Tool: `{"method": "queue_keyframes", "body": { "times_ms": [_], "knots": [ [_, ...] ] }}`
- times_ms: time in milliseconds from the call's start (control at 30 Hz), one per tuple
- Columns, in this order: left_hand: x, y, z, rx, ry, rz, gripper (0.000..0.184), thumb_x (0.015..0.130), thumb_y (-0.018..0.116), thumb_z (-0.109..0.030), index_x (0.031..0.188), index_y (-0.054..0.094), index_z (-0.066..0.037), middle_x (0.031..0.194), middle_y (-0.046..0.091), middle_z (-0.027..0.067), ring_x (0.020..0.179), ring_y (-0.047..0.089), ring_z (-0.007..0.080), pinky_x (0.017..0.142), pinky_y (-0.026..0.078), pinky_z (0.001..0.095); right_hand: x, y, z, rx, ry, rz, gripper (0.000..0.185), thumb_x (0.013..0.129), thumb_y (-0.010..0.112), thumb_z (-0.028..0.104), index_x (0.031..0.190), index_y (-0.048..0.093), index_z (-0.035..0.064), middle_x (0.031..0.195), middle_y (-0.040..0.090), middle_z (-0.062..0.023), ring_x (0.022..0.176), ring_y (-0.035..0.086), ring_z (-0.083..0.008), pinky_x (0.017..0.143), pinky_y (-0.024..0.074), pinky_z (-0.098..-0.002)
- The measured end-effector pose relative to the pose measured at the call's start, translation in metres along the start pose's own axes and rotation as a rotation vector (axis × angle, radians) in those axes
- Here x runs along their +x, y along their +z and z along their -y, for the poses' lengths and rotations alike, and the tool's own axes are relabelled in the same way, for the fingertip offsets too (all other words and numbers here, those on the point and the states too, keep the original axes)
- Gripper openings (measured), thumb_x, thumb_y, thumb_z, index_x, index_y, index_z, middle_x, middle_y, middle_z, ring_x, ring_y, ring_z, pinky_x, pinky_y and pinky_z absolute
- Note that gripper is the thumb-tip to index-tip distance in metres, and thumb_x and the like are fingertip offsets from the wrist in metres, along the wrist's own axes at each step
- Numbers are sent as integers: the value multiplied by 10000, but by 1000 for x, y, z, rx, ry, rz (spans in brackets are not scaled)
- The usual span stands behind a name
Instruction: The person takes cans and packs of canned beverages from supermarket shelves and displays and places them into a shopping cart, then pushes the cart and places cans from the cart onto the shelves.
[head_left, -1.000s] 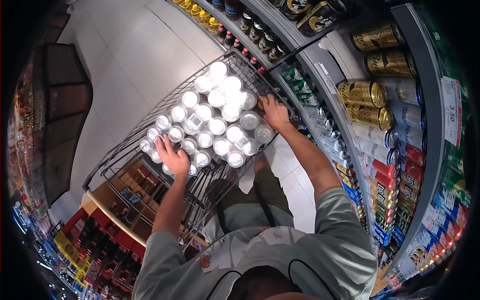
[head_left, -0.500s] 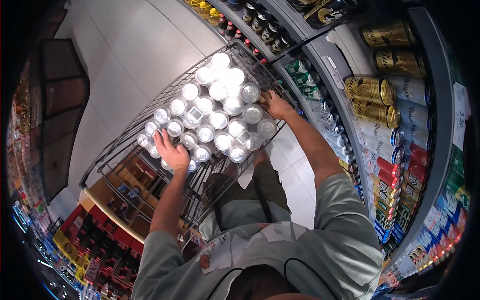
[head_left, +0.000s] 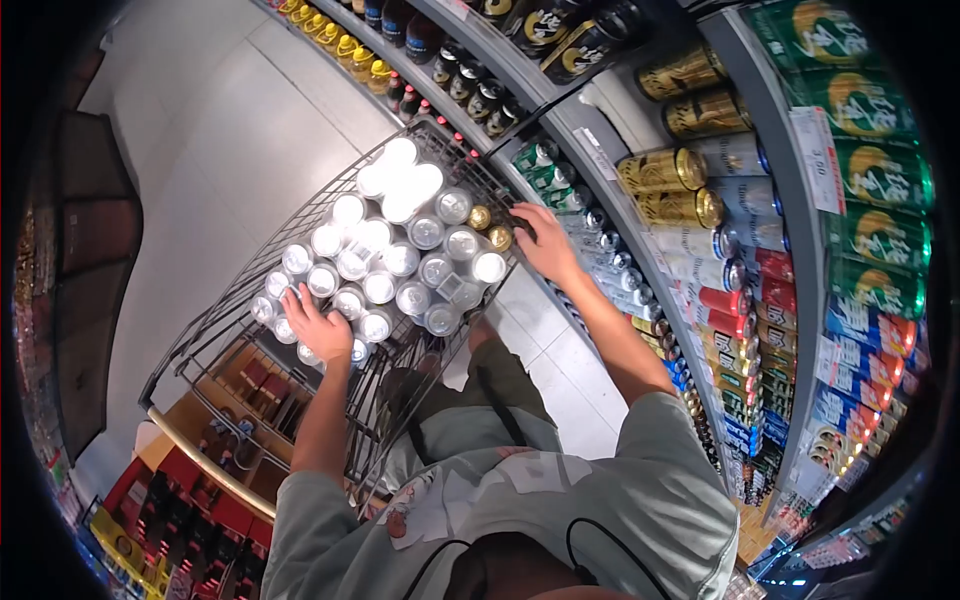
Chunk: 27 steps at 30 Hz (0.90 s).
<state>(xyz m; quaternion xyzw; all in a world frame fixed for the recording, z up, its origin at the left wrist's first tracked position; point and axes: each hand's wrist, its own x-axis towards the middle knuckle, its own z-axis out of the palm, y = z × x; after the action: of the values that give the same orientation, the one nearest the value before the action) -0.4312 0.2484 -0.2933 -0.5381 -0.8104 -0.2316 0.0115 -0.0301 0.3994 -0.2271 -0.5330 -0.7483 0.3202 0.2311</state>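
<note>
A wire shopping cart (head_left: 215, 285) stands in front of me, with many silver-topped cans (head_left: 378, 287) packed upright in it. Strong glare whitens those at the far end. Two gold-topped cans (head_left: 489, 227) sit at the right side of the load. My left hand (head_left: 318, 328) rests on the near-left cans, fingers spread. Beside the gold-topped cans, my right hand (head_left: 545, 243) is at the cart's right rim. Its fingers are stretched out and nothing shows in them.
Curved store shelves (head_left: 560, 100) hold rows of drinks close on my right. Gold cans (head_left: 665, 185) and green cans (head_left: 880, 215) stand there. Yellow-capped bottles (head_left: 360, 62) line a low shelf ahead. Pale floor tiles (head_left: 240, 130) lie left of the cart.
My right hand has drawn back from the cart's right corner, and both gold-topped cans now show there. My left hand stays on the cans. The view has shifted toward the shelves.
</note>
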Motion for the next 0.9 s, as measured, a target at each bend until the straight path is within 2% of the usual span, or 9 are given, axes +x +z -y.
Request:
{"method": "queue_keyframes", "body": {
  "times_ms": [133,200,333,367,467,500,733,800,900],
  "knots": [
    [-4,-2,7,-14,19,-20,718,748,519,-65,1462,444,-67,1518,381,230,1424,314,445,1170,264,548,-4,-132,66,-290,-286,-270,289,856,646,64,1142,633,24,1221,618,-157,1169,571,-340,1028,444,-424],
    [-6,-3,6,-22,26,-35,715,753,520,-57,1463,443,-67,1512,384,234,1421,317,444,1168,266,548,-3,-188,78,-427,-263,-402,313,870,670,80,1177,629,32,1215,624,-170,1182,566,-340,1046,427,-428],
    [-8,-9,9,-27,10,-42,708,762,526,-55,1465,439,-63,1511,384,234,1424,310,441,1170,263,544,2,-244,85,-595,-92,-320,541,872,722,229,1344,528,51,1309,595,-179,1249,527,-404,1056,421,-431],
    [-6,-8,7,-36,9,-37,704,766,532,-60,1464,439,-61,1512,383,232,1426,306,438,1171,260,543,4,-253,83,-560,17,-210,728,872,741,308,1463,407,46,1411,527,-205,1340,464,-397,1103,383,-419],
    [-6,-11,9,-45,-11,-28,692,776,541,-71,1461,440,-56,1514,379,228,1430,300,431,1175,253,541,10,-255,48,-535,2,-111,843,859,761,342,1516,329,40,1475,456,-237,1386,428,-363,1139,349,-409],
    [-8,-11,9,-39,-17,-30,687,777,542,-73,1457,444,-56,1514,379,228,1432,300,429,1176,251,541,12,-257,34,-589,-47,-58,906,862,769,297,1540,247,0,1504,414,-239,1393,423,-322,1154,327,-385],
    [-10,-8,20,-51,-36,-68,667,767,557,-88,1428,475,-52,1527,378,211,1434,315,410,1179,254,540,14,-248,20,-304,151,-24,865,846,787,352,1487,333,-9,1471,448,-244,1371,445,-323,1139,342,-371],
    [-10,-10,22,-33,-57,-54,669,755,558,-89,1420,486,-53,1523,386,206,1435,317,407,1178,258,539,15,-243,26,-390,79,-56,853,838,795,367,1483,351,29,1398,523,-254,1317,512,-346,1095,398,-383],
    [-13,-8,22,-35,-68,-52,684,750,555,-99,1429,484,-63,1524,391,193,1439,316,394,1185,252,540,10,-234,83,-614,133,-85,789,821,802,389,1434,415,77,1222,643,-253,1146,622,-410,952,505,-433]
  ]
}}
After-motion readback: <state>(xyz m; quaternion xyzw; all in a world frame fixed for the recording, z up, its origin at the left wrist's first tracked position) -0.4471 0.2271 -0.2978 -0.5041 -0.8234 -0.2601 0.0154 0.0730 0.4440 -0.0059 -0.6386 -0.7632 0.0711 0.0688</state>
